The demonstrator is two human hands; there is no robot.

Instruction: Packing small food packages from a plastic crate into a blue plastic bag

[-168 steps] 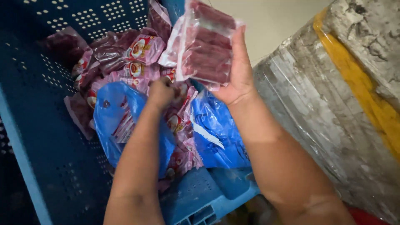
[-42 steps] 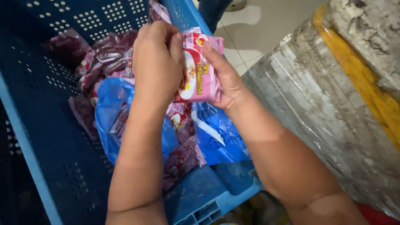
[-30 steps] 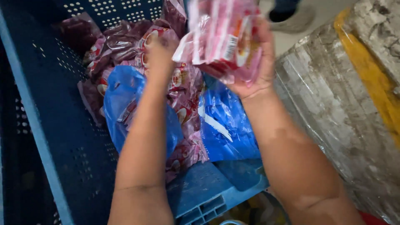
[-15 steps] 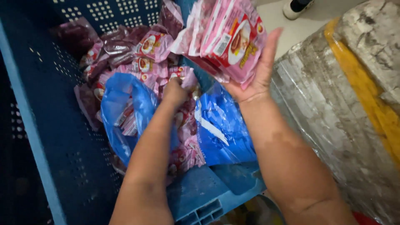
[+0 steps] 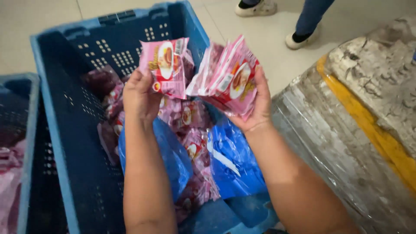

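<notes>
My left hand [image 5: 141,97] holds up a single pink food packet [image 5: 167,65] above the blue crate [image 5: 52,99]. My right hand [image 5: 258,108] grips a fanned stack of pink packets [image 5: 227,78] just to the right of it, also above the crate. Below my forearms, more pink and dark red packets [image 5: 188,125] lie inside the crate, partly in an open blue plastic bag [image 5: 234,162].
A second blue crate [image 5: 17,143] holding pink packets stands at the left edge. A plastic-wrapped grey block with a yellow band [image 5: 364,130] sits at the right. Another person's legs and shoes [image 5: 299,21] stand on the tiled floor at the top.
My left hand has come up out of the crate holding one packet. My right hand has kept its stack raised and tipped it slightly. The view has widened to show the floor.
</notes>
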